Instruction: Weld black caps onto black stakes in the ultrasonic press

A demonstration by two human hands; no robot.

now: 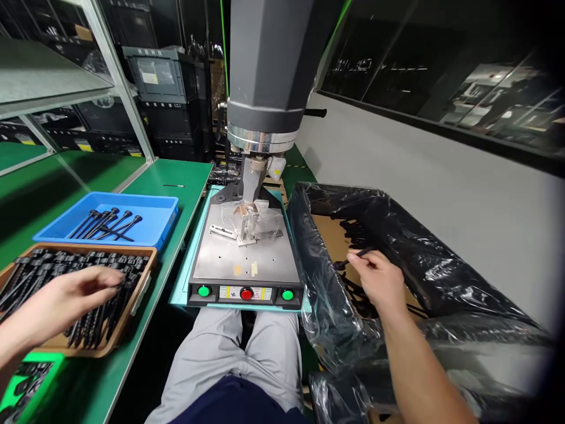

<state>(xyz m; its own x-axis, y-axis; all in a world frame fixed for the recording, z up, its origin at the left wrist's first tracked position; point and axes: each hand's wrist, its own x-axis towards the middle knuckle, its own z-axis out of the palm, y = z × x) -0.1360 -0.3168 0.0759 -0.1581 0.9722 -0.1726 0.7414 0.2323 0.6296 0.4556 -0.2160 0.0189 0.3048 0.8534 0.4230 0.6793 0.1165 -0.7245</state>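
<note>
My left hand (70, 297) reaches over the brown tray (145, 277), which is full of long black rod-shaped parts (48, 265). Its fingers are curled and pinch the end of one part. My right hand (375, 277) hangs over a cardboard box lined with a black plastic bag (397, 224). Its fingers are closed on a thin black part (359, 254) that sticks out to the upper right. Between the hands stands a press machine with a metal base plate (245, 259) and a small fixture (247, 221) under its grey head (269, 76).
A blue tray (154, 227) behind the brown one holds several black parts. Two green buttons (203, 291) and a red one (246, 294) sit on the machine's front. Green benches with shelf posts stand to the left, a white wall to the right, my knees below.
</note>
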